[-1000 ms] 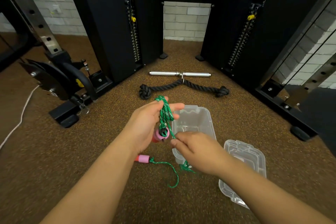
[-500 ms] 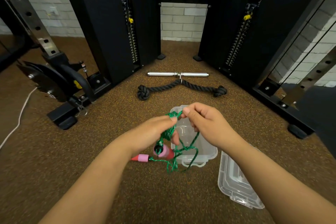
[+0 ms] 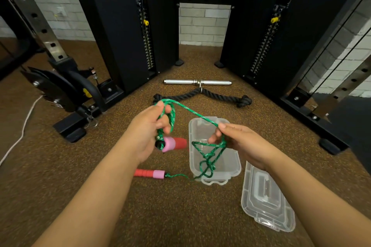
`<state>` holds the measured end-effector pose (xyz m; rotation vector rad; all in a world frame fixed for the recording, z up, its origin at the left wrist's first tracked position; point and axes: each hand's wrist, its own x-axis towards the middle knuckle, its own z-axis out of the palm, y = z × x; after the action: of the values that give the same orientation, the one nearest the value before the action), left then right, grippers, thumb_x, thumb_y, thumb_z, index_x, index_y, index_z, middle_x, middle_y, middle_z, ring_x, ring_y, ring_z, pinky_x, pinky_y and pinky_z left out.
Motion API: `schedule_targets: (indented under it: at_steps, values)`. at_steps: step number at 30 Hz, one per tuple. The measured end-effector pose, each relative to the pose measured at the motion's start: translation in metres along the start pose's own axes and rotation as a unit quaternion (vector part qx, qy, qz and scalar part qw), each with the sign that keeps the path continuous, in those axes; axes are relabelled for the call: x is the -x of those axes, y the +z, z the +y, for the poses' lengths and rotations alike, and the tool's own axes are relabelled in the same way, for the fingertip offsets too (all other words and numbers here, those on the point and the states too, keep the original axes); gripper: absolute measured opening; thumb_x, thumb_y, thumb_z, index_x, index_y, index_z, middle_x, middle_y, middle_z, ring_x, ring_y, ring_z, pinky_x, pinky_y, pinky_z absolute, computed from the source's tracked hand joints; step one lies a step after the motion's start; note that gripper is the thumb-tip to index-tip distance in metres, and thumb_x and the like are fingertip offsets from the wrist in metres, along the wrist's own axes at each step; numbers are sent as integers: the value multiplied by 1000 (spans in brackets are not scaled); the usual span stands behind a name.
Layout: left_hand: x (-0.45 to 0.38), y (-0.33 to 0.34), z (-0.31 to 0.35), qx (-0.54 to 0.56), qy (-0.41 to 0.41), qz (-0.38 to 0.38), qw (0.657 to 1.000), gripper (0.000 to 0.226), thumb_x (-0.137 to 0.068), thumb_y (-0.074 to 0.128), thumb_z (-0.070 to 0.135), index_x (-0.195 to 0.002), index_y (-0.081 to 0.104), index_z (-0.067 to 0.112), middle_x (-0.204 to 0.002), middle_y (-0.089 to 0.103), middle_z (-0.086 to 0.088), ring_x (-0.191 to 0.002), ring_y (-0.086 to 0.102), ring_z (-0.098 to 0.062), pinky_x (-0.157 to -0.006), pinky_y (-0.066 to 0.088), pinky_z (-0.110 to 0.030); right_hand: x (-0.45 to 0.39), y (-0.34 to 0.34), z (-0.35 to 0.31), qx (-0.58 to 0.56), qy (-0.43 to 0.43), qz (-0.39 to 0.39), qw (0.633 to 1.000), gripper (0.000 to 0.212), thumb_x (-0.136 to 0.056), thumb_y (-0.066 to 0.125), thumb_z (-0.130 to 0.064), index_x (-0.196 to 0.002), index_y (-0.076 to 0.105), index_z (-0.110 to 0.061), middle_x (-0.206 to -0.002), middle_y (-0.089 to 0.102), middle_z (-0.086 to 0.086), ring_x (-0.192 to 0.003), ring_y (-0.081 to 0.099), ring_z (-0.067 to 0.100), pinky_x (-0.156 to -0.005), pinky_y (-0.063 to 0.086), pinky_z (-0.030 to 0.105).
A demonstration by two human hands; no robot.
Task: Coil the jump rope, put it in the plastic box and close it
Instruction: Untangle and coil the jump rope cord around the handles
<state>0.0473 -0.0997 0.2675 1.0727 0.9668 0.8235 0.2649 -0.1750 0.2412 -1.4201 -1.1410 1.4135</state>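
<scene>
Head cam: left hand (image 3: 144,134) clamps rope (image 3: 208,158) loops w/ handle; right hand (image 3: 239,142) pinches strand. Rope limp, tangle-prone; grip nr handles.

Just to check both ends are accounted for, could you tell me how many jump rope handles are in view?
2. One handle is held in the left hand, with rope loops. The other handle lies on the floor, left of the plastic box. None seems hidden.

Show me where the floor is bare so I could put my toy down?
Bare floor lies left of the second handle, toward the white cord. It is crowded around the plastic box, with the lid beside it and green rope dangling above.
</scene>
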Motion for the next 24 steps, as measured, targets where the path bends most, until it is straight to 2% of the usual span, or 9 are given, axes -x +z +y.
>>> schedule_targets:
  at_steps: [2,5,7,10,14,17,20,22,24]
  values:
    - [-3,-4,0,28,2,34,999,30,-101,36,30,-83,55,15,-45,32,9,-47,40,-11,-66,35,-31,-1,-4,4,34,3,-10,999,22,-95,48,-25,-81,63,-17,-96,71,2,-101,66,15,-93,44,29]
    - [-3,-4,1,53,-3,59,997,28,-101,35,30,-86,54,16,-44,33,9,-51,39,-12,-65,34,-30,-2,-6,10,90,31,-45,994,10,-93,54,-16,-96,63,-11,-97,68,0,-87,69,13,-82,50,24]
    - [-2,-3,2,56,-5,63,996,28,-101,35,30,-85,54,16,-44,32,8,-54,38,-14,-65,34,-30,-4,-3,14,131,45,-47,989,18,-93,55,-12,-108,65,-15,-95,68,-1,-73,66,13,-74,52,22]
    - [-4,-4,1,65,6,78,995,29,-101,35,29,-84,54,16,-45,32,9,-52,38,-13,-64,34,-30,-6,0,17,164,59,7,985,24,-94,55,-16,-114,66,-21,-90,71,3,-57,58,7,-62,49,13]
    - [-8,-13,0,91,16,108,990,26,-100,38,29,-83,55,17,-45,32,9,-44,39,-9,-66,34,-29,-5,-6,16,122,43,45,991,24,-91,58,-28,-90,74,-10,-75,70,0,-59,56,10,-68,49,23]
    - [-10,-17,0,98,26,134,986,26,-100,38,27,-82,55,18,-49,33,8,-39,39,-6,-68,33,-30,-6,-9,19,174,46,58,982,17,-87,64,-27,-79,75,-16,-66,67,-3,-58,56,7,-65,49,21]
    - [-12,-19,0,85,29,137,986,28,-100,37,29,-83,55,17,-46,31,9,-39,39,-6,-72,32,-32,-8,-11,27,295,58,53,952,12,-84,67,-30,-89,77,-24,-86,75,-7,-68,63,4,-74,55,25]
    - [-12,-19,1,88,29,135,987,28,-100,37,28,-83,55,17,-51,32,7,-38,39,-4,-71,30,-34,-9,-10,31,394,59,41,916,17,-87,64,-28,-98,76,-22,-101,74,-10,-78,64,2,-81,53,25]
    - [-12,-18,1,74,24,129,989,28,-101,36,28,-83,55,18,-54,32,6,-38,39,-4,-70,29,-35,-9,-8,33,465,69,39,882,18,-88,62,-24,-99,75,-19,-105,73,-8,-90,65,7,-82,49,24]
